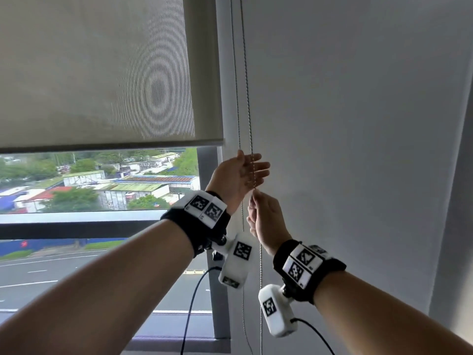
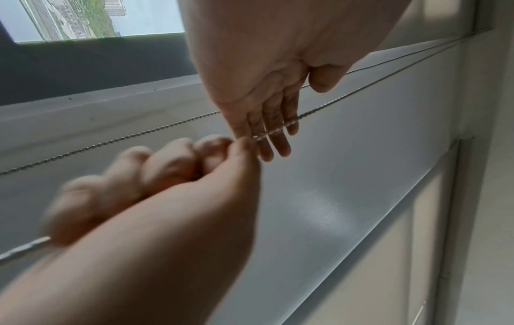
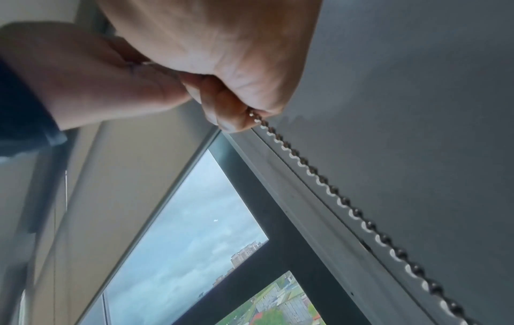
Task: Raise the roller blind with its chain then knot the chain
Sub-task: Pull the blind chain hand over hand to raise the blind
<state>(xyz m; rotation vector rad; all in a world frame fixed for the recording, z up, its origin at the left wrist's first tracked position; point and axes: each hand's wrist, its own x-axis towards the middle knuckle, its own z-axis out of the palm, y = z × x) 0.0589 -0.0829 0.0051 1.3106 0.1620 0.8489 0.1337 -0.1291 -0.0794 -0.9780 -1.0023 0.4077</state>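
Note:
The beige roller blind (image 1: 102, 73) hangs part-way up, its bottom bar (image 1: 110, 146) above the lower window pane. Its metal bead chain (image 1: 247, 85) drops in two strands along the white frame to the right of it. My left hand (image 1: 243, 172) is open with the palm facing me, and the nearer strand runs across its straight fingers (image 2: 271, 129). Just below it, my right hand (image 1: 263, 213) pinches that same strand between thumb and curled fingers. In the right wrist view the chain (image 3: 347, 204) leaves the right hand (image 3: 222, 66) taut.
A dark window mullion (image 1: 207, 175) stands left of the chain, with a city street far below the glass. A plain grey-white panel (image 1: 358, 149) fills the right side. Black cables (image 1: 190, 303) hang from the wrist cameras.

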